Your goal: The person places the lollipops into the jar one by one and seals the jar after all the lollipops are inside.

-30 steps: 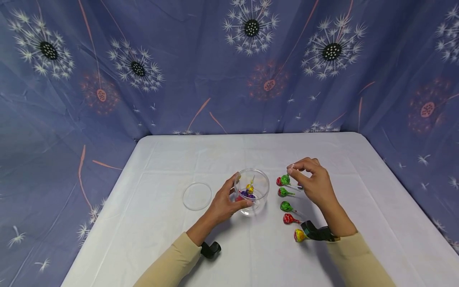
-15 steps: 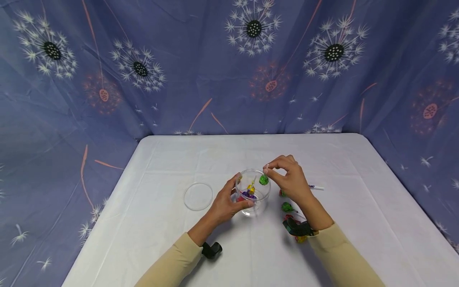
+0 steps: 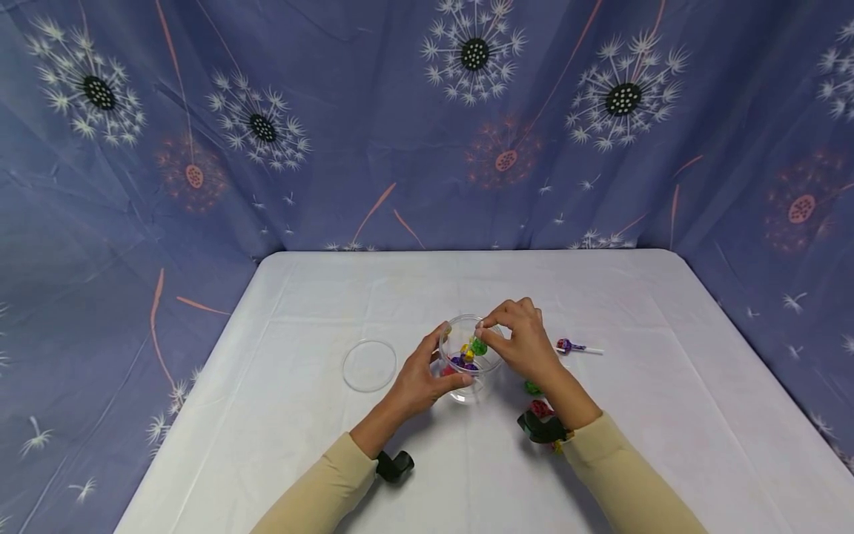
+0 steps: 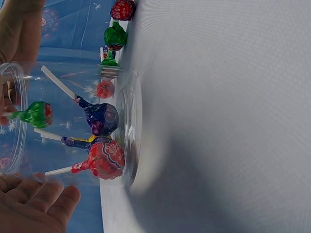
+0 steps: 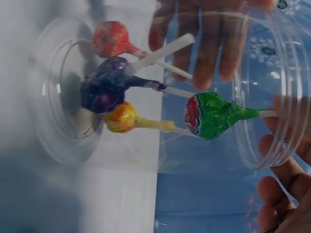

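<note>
Right hand (image 3: 520, 337) and green lollipop (image 5: 211, 116) had moved left since a second earlier, from over the row of lollipops to the clear jar (image 3: 485, 374). Thumb and fingertips pinched the stick at the jar's mouth; wrapped head hung inside. Left hand (image 3: 422, 380) stayed wrapped round the jar's side, mid-worktop (image 3: 320, 289) between left and right edges. Also in the jar, heads down near the base: red lollipop (image 5: 111, 39), purple ones (image 5: 104, 90), yellow lollipop (image 5: 121, 117). Clear lid (image 3: 369, 366) lay beside the left hand, toward the left edge. Loose purple-wrapped lollipop (image 3: 567, 346) lay toward the right edge; others, farther from the far edge, were partly hidden by the right forearm (image 3: 567, 393).
</note>
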`<move>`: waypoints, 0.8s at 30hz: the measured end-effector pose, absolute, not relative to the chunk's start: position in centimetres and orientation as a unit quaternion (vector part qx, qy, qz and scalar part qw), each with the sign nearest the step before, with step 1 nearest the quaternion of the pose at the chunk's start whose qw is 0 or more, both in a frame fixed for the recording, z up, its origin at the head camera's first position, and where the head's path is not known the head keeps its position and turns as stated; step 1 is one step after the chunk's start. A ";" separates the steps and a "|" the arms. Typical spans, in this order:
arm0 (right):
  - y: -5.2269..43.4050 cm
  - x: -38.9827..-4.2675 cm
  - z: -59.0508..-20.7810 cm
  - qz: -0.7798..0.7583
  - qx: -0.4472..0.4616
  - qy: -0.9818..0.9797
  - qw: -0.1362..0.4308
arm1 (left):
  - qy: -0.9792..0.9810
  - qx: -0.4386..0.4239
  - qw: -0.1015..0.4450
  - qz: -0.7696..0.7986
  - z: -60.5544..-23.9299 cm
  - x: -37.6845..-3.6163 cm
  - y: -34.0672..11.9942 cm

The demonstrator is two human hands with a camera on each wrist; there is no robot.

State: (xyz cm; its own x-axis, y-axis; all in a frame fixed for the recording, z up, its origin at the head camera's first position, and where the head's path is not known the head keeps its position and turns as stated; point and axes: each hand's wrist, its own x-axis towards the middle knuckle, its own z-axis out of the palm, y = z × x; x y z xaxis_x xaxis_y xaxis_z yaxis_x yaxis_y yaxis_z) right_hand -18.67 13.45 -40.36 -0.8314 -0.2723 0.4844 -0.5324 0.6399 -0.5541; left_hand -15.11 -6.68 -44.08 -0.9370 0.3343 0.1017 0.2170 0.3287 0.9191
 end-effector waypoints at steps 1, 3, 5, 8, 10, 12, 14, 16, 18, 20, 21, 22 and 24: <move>13.4 -18.7 -40.4 0.350 0.230 -0.889 0.185 | 0.813 0.169 0.053 0.554 -44.0 -15.1 -6.7; 13.4 -18.7 -40.6 0.336 0.236 -0.891 0.192 | 0.814 0.167 0.054 0.554 -44.0 -15.0 -6.7; 13.3 -18.7 -40.6 0.322 0.241 -0.894 0.199 | 0.814 0.161 0.058 0.555 -43.9 -15.0 -6.6; 13.2 -18.7 -40.7 0.304 0.244 -0.897 0.206 | 0.816 0.155 0.058 0.554 -44.6 -15.2 -6.6; 13.1 -18.7 -40.6 0.290 0.248 -0.900 0.209 | 0.815 0.152 0.061 0.556 -44.5 -15.2 -6.6; 13.1 -18.6 -40.6 0.279 0.253 -0.902 0.213 | 0.814 0.153 0.063 0.557 -44.2 -15.1 -6.5; 13.1 -18.6 -40.5 0.269 0.258 -0.903 0.215 | 0.813 0.155 0.064 0.558 -43.5 -14.9 -6.4; 13.1 -18.6 -40.4 0.260 0.262 -0.904 0.216 | 0.811 0.157 0.067 0.559 -42.6 -14.5 -6.4; 13.1 -18.6 -40.4 0.256 0.264 -0.905 0.215 | 0.811 0.158 0.069 0.559 -41.5 -14.1 -6.4; 13.1 -18.6 -40.4 0.255 0.263 -0.905 0.214 | 0.809 0.161 0.068 0.561 -40.9 -13.7 -6.5; 13.1 -18.6 -40.4 0.256 0.262 -0.906 0.214 | 0.808 0.161 0.068 0.562 -40.6 -13.6 -6.5; 13.2 -18.6 -40.4 0.258 0.261 -0.905 0.213 | 0.808 0.161 0.068 0.563 -40.5 -13.5 -6.5; 13.2 -18.5 -40.5 0.267 0.259 -0.903 0.214 | 0.809 0.161 0.067 0.562 -40.5 -13.5 -6.4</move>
State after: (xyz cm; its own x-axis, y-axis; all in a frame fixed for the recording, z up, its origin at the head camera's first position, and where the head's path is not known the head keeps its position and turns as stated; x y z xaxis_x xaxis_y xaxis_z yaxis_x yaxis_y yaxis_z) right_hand -18.53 13.24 -40.45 -0.7743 -0.3525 0.5255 -0.5815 0.7238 -0.3715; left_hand -13.49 -6.43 -40.46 -0.9392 0.3358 0.0723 0.1850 0.3171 0.9302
